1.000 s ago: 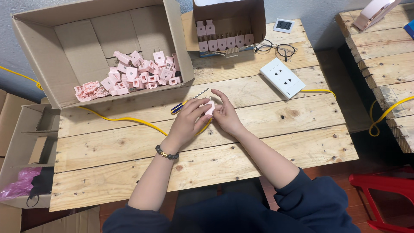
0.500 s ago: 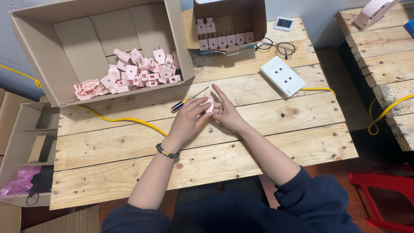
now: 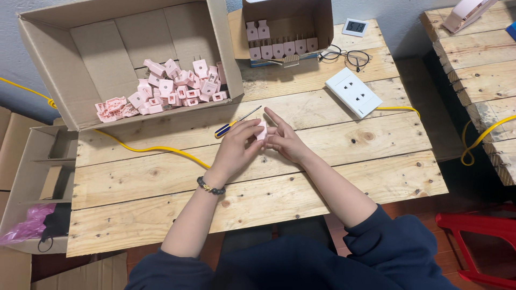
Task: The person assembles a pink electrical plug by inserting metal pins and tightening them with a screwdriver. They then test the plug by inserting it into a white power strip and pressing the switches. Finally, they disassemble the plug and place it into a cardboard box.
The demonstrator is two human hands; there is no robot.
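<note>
Both hands, the left hand and the right hand, pinch one pink plug piece together above the surface. Many loose pink pieces wait in the big cardboard box; a row stands in the smaller box.

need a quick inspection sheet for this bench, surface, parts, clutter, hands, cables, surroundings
surface: bare wooden plank table, knots showing
job's things: small pink plastic plug part held between both hands; large open cardboard box with a loose pile of pink plug parts; smaller cardboard box with parts stood in a row
clutter: blue and yellow handled screwdriver, black-framed glasses, small white digital display
hands: left hand and right hand both closed on the part
cables: yellow cable across the table; white socket plate on a yellow lead
surroundings: red plastic stool, second wooden table, floor boxes
</note>
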